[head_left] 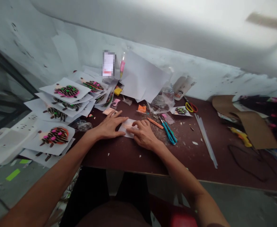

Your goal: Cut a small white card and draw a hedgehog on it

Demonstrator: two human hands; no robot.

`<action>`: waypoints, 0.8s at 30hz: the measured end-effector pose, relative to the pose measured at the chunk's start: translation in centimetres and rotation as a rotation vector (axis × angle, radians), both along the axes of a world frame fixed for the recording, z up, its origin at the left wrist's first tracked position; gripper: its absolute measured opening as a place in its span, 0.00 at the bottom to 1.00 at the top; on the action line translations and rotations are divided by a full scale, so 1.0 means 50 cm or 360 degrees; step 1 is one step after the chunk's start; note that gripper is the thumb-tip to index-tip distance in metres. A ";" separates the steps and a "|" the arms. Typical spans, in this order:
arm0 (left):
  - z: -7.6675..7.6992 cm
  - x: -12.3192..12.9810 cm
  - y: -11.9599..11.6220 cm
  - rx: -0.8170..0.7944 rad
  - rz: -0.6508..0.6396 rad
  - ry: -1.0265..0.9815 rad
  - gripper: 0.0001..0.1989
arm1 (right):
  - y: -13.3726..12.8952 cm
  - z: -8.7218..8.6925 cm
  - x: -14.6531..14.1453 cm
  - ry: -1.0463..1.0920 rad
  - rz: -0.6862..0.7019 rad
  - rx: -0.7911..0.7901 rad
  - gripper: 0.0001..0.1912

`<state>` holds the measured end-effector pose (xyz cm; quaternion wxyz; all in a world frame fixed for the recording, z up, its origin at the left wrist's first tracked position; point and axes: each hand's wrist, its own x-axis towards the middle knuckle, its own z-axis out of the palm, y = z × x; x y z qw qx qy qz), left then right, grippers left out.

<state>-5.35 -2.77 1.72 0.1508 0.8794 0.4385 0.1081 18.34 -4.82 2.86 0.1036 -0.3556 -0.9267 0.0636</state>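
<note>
A small white sheet of paper (129,135) lies on the dark red table, with a pale peach patch of what looks like clay on it. My left hand (110,126) rests at the sheet's left edge, its fingers spread and holding nothing. From the right, my right hand (144,134) reaches over the sheet, fingers apart and bent, the fingertips pressing on the peach patch. Just beyond my left hand is a packet of peach material (108,111). Close to my right hand lie an orange craft knife (155,123) and a teal-handled tool (169,132).
Stacked paper sheets with hedgehog figures (67,90) fill the left side. At the back are a large white sheet (143,75), a plastic bag (163,101) and a phone (108,64). Scissors (190,107), translucent glue sticks (206,140) and a yellow glue gun (241,136) lie right.
</note>
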 end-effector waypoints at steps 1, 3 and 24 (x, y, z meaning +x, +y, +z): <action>0.001 0.000 0.000 0.0003 0.0000 0.0003 0.34 | -0.001 -0.001 -0.003 -0.0005 -0.0003 0.0010 0.19; 0.003 0.002 0.003 0.0009 0.0003 0.0003 0.35 | -0.002 -0.003 -0.012 -0.0039 0.0001 0.0031 0.19; -0.014 -0.004 0.002 0.0006 0.0029 -0.0074 0.35 | 0.001 0.000 0.015 -0.0080 -0.0087 0.0117 0.16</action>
